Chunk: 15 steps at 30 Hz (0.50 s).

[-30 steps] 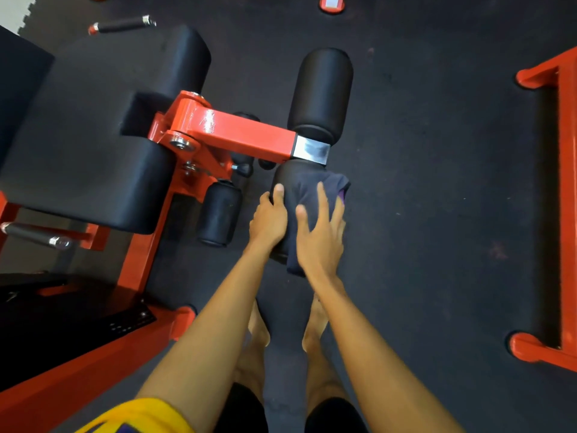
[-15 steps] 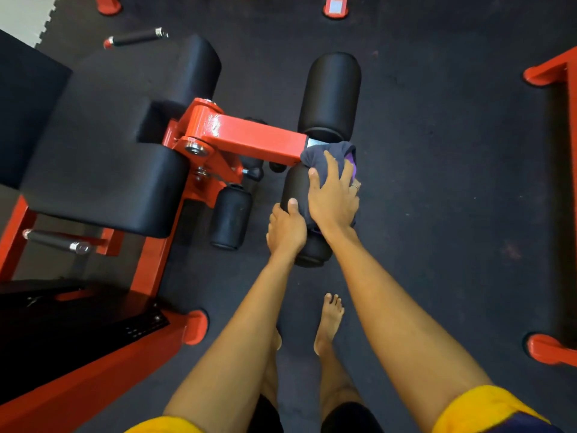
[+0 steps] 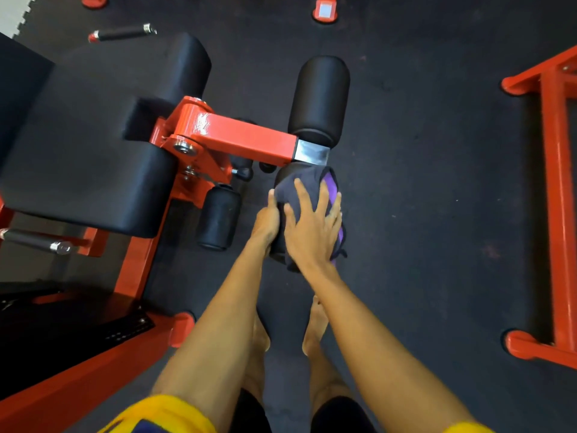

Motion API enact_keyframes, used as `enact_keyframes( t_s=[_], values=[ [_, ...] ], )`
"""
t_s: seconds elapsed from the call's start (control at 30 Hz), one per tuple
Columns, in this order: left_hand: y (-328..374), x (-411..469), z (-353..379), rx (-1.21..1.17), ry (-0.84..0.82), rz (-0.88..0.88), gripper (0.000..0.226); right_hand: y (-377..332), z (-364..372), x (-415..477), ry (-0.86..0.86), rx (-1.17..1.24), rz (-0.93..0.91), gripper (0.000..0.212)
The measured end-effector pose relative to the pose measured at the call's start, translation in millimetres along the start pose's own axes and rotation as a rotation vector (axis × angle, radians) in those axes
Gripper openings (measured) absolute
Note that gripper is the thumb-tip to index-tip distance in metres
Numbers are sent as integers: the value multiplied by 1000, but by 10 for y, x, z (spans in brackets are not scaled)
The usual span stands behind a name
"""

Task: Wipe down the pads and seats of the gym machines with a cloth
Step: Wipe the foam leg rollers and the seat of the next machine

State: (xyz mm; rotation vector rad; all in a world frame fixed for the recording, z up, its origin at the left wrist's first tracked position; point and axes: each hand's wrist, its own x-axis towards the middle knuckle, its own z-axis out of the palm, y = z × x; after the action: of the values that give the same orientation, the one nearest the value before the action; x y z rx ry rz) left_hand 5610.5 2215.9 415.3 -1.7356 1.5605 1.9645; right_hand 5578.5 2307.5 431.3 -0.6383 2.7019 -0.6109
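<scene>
A dark grey cloth with a purple edge (image 3: 307, 182) lies draped over the near black roller pad (image 3: 282, 179) of an orange machine. My right hand (image 3: 312, 229) presses flat on the cloth with its fingers spread. My left hand (image 3: 267, 221) grips the left side of the same roller, thumb up along it. Most of that pad is hidden under the cloth and my hands. A second roller pad (image 3: 320, 98) sticks out beyond the orange arm (image 3: 246, 139). The large black seat pad (image 3: 87, 170) is at the left.
A smaller roller pad (image 3: 218, 220) hangs under the orange arm. Two black handles (image 3: 123, 32) (image 3: 34, 240) jut from the machine's sides. The orange frame of another machine (image 3: 559, 195) stands at the right. My bare feet (image 3: 315, 323) are on the dark rubber floor (image 3: 431, 214).
My right hand slid the cloth back down the roller toward me after reaching its far end; my left hand moved up along the roller's left side. The view shifted slightly.
</scene>
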Motion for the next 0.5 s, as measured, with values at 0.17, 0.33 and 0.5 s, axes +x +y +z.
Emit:
enact_keyframes(
  t_s=[0.17, 0.33, 0.5],
  values=[
    [-116, -97, 121, -17, 105, 112, 103, -124, -124, 566, -23, -63, -67, 56],
    [-147, -130, 53, -78, 62, 118, 84, -9, -155, 497, 57, 254, 142, 54],
    [-135, -168, 24, -103, 51, 123, 54, -204, -216, 481, 26, 306, 386, 54]
  ],
)
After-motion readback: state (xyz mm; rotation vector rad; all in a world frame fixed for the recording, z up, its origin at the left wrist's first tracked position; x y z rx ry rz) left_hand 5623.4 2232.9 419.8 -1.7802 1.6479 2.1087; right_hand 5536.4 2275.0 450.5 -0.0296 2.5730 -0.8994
